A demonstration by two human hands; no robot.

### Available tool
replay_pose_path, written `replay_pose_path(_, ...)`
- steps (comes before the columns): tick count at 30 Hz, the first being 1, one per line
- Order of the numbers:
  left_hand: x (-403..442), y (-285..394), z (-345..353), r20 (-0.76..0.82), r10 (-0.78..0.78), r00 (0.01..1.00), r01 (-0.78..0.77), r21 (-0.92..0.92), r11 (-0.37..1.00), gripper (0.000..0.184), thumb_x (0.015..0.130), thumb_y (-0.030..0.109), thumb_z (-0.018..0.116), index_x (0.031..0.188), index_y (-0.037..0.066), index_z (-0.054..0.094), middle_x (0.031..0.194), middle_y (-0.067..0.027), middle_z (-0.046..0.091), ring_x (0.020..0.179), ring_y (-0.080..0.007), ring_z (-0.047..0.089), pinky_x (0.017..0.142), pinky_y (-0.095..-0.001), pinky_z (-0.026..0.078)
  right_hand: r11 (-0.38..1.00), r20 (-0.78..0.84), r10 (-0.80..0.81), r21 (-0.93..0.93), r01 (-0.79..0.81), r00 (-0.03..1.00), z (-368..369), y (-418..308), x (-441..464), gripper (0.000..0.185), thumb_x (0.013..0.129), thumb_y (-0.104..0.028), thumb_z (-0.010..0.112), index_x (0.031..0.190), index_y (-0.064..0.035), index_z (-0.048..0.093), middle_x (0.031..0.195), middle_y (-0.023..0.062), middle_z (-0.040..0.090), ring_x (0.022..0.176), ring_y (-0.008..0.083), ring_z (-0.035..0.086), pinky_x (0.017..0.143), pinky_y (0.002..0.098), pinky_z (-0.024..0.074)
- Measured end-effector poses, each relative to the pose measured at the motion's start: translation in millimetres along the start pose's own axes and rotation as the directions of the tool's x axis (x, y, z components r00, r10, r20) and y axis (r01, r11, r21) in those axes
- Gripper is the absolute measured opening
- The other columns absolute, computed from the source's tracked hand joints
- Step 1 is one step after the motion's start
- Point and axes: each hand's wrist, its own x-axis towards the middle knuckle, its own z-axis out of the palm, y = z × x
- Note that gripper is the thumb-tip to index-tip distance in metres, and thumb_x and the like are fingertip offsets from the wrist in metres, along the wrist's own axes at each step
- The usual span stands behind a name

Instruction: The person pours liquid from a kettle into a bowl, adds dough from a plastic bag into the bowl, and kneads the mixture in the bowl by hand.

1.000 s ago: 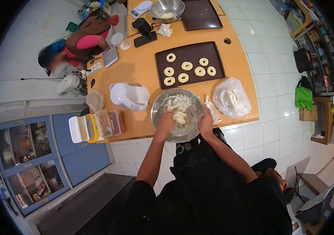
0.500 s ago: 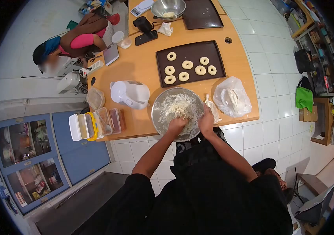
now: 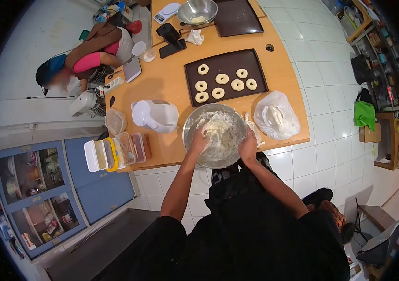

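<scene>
A large steel mixing bowl (image 3: 191,122) sits at the table's front edge, with shaggy, floury dough (image 3: 217,127) inside. My left hand (image 3: 199,141) is in the left part of the bowl, its fingers curled into the dough and partly hidden by it. On the right side, my right hand (image 3: 247,147) grips the bowl's rim. Just right of that hand lies a crumpled, whitish plastic piece (image 3: 254,130). A clear plastic bag (image 3: 277,116) with something pale in it rests further right.
Behind the bowl is a dark baking tray (image 3: 230,58) with several dough rings. A white electric kettle (image 3: 155,115) and lidded plastic tubs (image 3: 123,146) stand to the left. Another person (image 3: 87,58) bends beside the table's far left side, near a kitchen scale (image 3: 132,69).
My left hand has moved from the bowl's middle to its left side, and the dough has shifted under it. My right hand stays at the rim. The other person has leaned lower.
</scene>
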Motion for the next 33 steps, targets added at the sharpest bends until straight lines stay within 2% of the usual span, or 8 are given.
replay_pose_path(4, -11, 34, -4, 0.132, -0.080, 0.988, 0.074, 0.049, 0.996, 0.076, 0.073, 0.006, 0.059, 0.145, 0.012, 0.034, 0.130, -0.0280, 0.049, 0.126, -0.0428, 0.042, 0.107, -0.0431, 0.034, 0.997, 0.002, -0.067, -0.029, 0.067, 0.998, 8, 6, -1, 0.060, 0.070, 0.012, 0.048, 0.129, 0.0077, 0.046, 0.113, 0.0280, 0.056, 0.106, 0.0435, 0.054, 0.095, 0.0443, 0.0432)
replay_pose_path(7, -22, 2, 41, 0.277, -0.033, 0.960, -0.142, 0.586, 0.798, 0.079, 0.074, 0.015, 0.060, 0.147, 0.015, 0.030, 0.129, -0.0286, 0.050, 0.125, -0.0427, 0.043, 0.106, -0.0438, 0.036, 0.998, -0.017, -0.057, -0.028, 0.056, 0.998, 11, 3, -2, 0.059, 0.070, 0.012, 0.049, 0.129, 0.0076, 0.046, 0.112, 0.0277, 0.056, 0.105, 0.0434, 0.054, 0.094, 0.0445, 0.0435)
replay_pose_path(10, -36, -17, 70, 0.245, 0.182, 0.952, -0.285, 0.495, 0.821, 0.076, 0.075, 0.021, 0.060, 0.145, 0.015, 0.033, 0.125, -0.0271, 0.053, 0.118, -0.0399, 0.051, 0.100, -0.0449, 0.042, 1.000, -0.019, -0.012, -0.019, 0.011, 1.000, 12, 1, 0, 0.059, 0.069, 0.012, 0.049, 0.128, 0.0075, 0.047, 0.112, 0.0280, 0.056, 0.106, 0.0435, 0.055, 0.094, 0.0447, 0.0438)
replay_pose_path(16, -48, 65, 35, 0.530, -0.113, 0.841, -0.161, 0.444, 0.881, 0.068, 0.071, 0.008, 0.060, 0.136, 0.013, 0.045, 0.129, -0.0254, 0.052, 0.100, -0.0422, 0.060, 0.090, -0.0496, 0.047, 0.999, -0.013, -0.036, 0.027, 0.036, 0.999, 7, -3, 0, 0.060, 0.068, 0.012, 0.047, 0.128, 0.0073, 0.047, 0.113, 0.0287, 0.056, 0.107, 0.0444, 0.054, 0.095, 0.0449, 0.0435)
replay_pose_path(20, -52, 66, 22, 0.221, 0.163, 0.962, -0.252, 0.474, 0.844, 0.058, 0.074, 0.004, 0.058, 0.130, 0.014, 0.053, 0.120, -0.0208, 0.059, 0.098, -0.0399, 0.062, 0.079, -0.0495, 0.052, 1.000, 0.018, -0.017, 0.007, 0.017, 1.000, 8, 1, -1, 0.060, 0.068, 0.013, 0.045, 0.128, 0.0069, 0.048, 0.113, 0.0288, 0.056, 0.108, 0.0445, 0.054, 0.096, 0.0447, 0.0430)
replay_pose_path(21, -50, 67, 16, 0.153, 0.234, 0.960, -0.279, 0.525, 0.804, 0.061, 0.074, 0.003, 0.058, 0.134, 0.013, 0.049, 0.120, -0.0238, 0.058, 0.101, -0.0414, 0.060, 0.080, -0.0506, 0.051, 1.000, 0.021, -0.015, 0.008, 0.015, 1.000, 7, -2, -1, 0.061, 0.067, 0.013, 0.045, 0.128, 0.0064, 0.048, 0.113, 0.0286, 0.056, 0.108, 0.0444, 0.054, 0.096, 0.0447, 0.0429)
replay_pose_path(25, -25, 54, 9, 0.085, -0.284, 0.955, 0.217, 0.451, 0.866, 0.072, 0.078, 0.011, 0.060, 0.144, 0.010, 0.033, 0.130, -0.0319, 0.046, 0.107, -0.0456, 0.056, 0.087, -0.0508, 0.049, 1.000, 0.023, 0.010, 0.010, -0.010, 1.000, 5, -4, -1, 0.061, 0.067, 0.013, 0.045, 0.128, 0.0048, 0.049, 0.113, 0.0280, 0.057, 0.108, 0.0438, 0.054, 0.096, 0.0446, 0.0428)
replay_pose_path(33, -44, 18, 59, 0.253, -0.006, 0.968, -0.063, 0.265, 0.962, 0.073, 0.068, 0.012, 0.058, 0.139, 0.008, 0.041, 0.134, -0.0285, 0.046, 0.121, -0.0431, 0.046, 0.102, -0.0473, 0.039, 0.999, -0.086, -0.036, 0.005, 0.037, 0.996, 14, 5, -3, 0.056, 0.069, 0.012, 0.047, 0.124, 0.0045, 0.053, 0.108, 0.0263, 0.059, 0.104, 0.0424, 0.055, 0.092, 0.0440, 0.0442)
